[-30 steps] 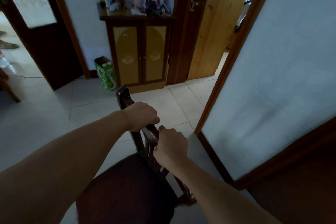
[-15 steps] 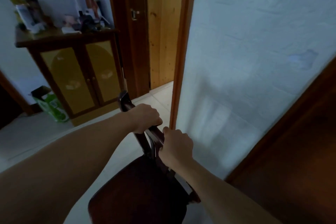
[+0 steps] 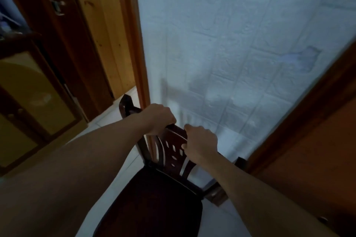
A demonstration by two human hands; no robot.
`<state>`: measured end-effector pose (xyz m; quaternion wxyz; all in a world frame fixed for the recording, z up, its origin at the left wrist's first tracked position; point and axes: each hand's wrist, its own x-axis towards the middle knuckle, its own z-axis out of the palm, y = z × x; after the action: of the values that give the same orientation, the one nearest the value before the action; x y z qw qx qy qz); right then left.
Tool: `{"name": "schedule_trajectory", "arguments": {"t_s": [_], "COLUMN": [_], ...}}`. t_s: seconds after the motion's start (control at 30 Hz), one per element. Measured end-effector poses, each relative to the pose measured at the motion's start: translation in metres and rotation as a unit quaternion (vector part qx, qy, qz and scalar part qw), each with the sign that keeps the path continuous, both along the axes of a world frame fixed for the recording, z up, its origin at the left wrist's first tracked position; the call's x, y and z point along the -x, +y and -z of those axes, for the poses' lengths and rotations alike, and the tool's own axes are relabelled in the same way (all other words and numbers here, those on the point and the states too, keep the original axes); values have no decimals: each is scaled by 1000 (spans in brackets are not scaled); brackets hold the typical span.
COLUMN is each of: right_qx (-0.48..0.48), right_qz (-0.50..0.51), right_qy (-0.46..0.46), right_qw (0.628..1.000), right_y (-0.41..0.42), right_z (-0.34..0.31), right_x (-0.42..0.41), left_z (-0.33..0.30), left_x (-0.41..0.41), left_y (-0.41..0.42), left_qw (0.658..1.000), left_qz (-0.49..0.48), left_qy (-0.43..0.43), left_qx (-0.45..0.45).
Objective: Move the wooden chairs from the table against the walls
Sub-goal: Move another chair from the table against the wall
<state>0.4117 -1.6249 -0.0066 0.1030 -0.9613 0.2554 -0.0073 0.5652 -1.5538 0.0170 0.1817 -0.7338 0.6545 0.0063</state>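
Far left there's a yellow-panelled cabinet (image 3: 32, 100), then a dark wooden door (image 3: 63, 44) and the doorway's orange frame (image 3: 134, 44). Just right of that frame is the wooden chair (image 3: 159, 198), backrest towards the white embossed wall (image 3: 240, 54) and seat towards the person. Its top rail runs from upper left to lower right, roughly along the wall.

The left hand (image 3: 159, 119) has its fingers curled over the top rail near the left end. The right hand (image 3: 200, 143) is wrapped around the same rail further along — so both hands grip the chair.

Looks like the placing step for this chair: it's near the wall but I'd say not quite parked, and whether all the legs are on the tiled floor (image 3: 115, 119) I can't tell. Next move probably calls for easing the backrest in parallel to the wall, minding the brown door (image 3: 308, 150) on the right — then letting go.
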Motion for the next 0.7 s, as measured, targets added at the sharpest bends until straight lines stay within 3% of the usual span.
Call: {"name": "schedule_trajectory", "arguments": {"t_s": [0.2,0.43,0.7], "right_qx": [27,18,-3], "right_qz": [75,144,186], "right_qy": [46,93,62], "right_qw": [996,985,981], "right_y": [-35,-66,-94], "right_z": [11,18,33], "right_x": [-27,-54,-73], "left_z": [22,39,50], "left_x": [-39,-64,-78], "left_y": [-45,-81,-109], "left_qw": [996,993,991], "left_qz": [64,89,63], "left_qy": [41,53,73], "left_qx": [55,56,93]}}
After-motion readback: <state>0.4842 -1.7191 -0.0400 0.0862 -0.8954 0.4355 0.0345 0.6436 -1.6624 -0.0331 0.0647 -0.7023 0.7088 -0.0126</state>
